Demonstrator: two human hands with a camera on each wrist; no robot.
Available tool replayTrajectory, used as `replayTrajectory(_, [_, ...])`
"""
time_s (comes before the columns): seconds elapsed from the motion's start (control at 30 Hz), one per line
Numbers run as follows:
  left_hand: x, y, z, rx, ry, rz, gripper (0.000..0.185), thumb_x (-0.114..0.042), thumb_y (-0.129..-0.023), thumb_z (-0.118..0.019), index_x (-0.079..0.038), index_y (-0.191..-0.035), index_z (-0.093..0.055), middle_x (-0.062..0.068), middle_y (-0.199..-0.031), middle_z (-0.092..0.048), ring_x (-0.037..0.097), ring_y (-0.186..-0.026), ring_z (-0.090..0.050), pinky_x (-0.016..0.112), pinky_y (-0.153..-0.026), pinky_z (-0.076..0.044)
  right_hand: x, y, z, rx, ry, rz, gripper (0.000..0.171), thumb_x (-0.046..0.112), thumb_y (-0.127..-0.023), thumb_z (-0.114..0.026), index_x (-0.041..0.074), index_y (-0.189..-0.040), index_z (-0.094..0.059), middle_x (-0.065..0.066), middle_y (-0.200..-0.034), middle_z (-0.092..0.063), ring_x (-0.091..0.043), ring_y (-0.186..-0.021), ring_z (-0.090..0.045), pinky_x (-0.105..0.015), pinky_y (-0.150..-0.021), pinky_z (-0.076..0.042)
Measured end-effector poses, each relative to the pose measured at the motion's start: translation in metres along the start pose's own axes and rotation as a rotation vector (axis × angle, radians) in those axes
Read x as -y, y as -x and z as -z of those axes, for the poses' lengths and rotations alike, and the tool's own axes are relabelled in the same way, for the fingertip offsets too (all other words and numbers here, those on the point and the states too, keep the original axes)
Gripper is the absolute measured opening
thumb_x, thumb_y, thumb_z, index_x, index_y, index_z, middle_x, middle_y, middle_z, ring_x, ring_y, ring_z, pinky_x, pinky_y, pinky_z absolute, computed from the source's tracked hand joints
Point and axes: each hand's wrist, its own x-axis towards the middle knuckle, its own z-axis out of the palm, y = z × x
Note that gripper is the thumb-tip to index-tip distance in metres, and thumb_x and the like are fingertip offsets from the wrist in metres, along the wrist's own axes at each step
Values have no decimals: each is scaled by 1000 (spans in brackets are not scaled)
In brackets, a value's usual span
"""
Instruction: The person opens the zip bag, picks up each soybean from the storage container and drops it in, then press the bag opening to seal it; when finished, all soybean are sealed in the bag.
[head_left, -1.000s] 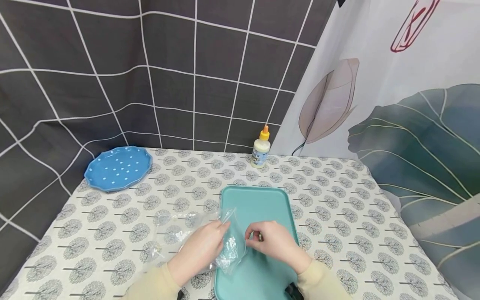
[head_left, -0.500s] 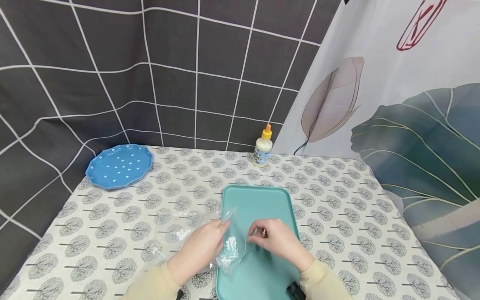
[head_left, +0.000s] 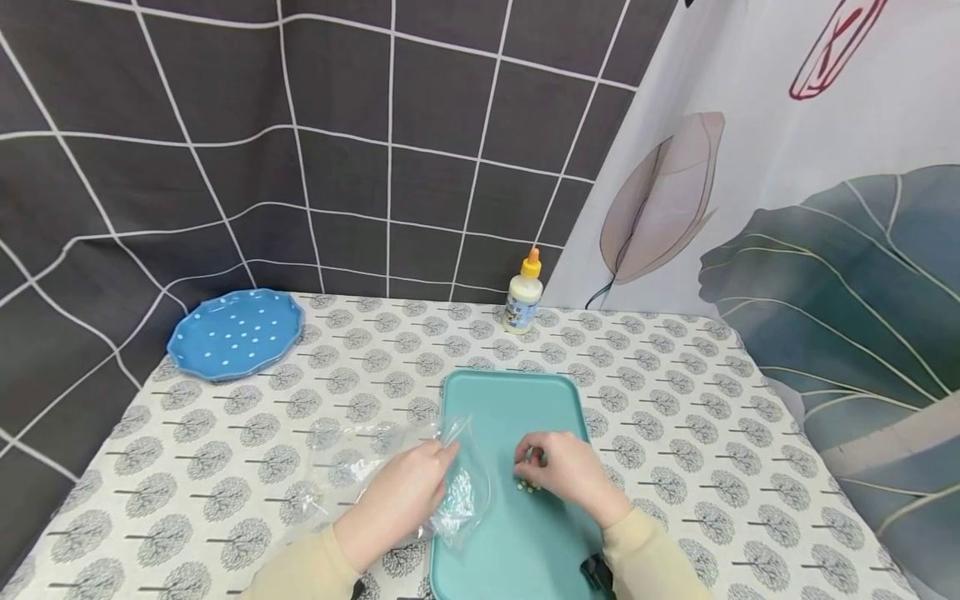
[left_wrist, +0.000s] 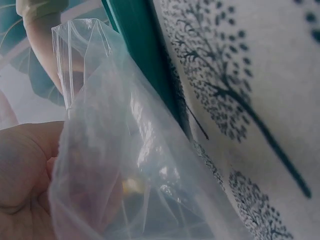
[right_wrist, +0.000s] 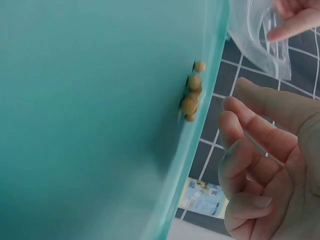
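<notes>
My left hand (head_left: 408, 492) grips a clear plastic bag (head_left: 463, 500) whose opening hangs over the left side of a teal tray (head_left: 510, 408). The left wrist view shows the bag (left_wrist: 125, 125) crumpled along that hand (left_wrist: 25, 175), with a blurred yellowish spot low in it. Over the tray my right hand (head_left: 566, 471) hovers just above several small round tan beans (head_left: 527, 485). In the right wrist view these beans (right_wrist: 190, 104) lie in a tight cluster on the tray, and the right hand (right_wrist: 270, 165) has loosely bent fingers with nothing visible between them.
A blue dotted plate (head_left: 236, 335) sits at the back left. Near the back edge stands a glue bottle (head_left: 522, 296) with a yellow cap and orange tip. A tree-print cloth (head_left: 360, 362) covers the table, and a dark checked curtain (head_left: 337, 183) hangs behind.
My right hand has moved rightward, away from the bag's opening, and its fingers have loosened. Beans now show on the tray beneath it. The left hand and bag stay in place.
</notes>
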Motion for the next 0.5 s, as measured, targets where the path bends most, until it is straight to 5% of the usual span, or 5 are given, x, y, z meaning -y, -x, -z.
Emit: replayTrajectory(0.5, [0, 1, 0, 7, 7, 11, 45, -1, -76, -72, 7, -118, -60, 10, -88, -67, 15, -74, -62, 16, -63, -55, -4, -11, -3, 12, 151, -92, 19, 22, -75, -78, 23, -66, -61, 14, -60, -53, -4, -56, -45, -21, -50, -41])
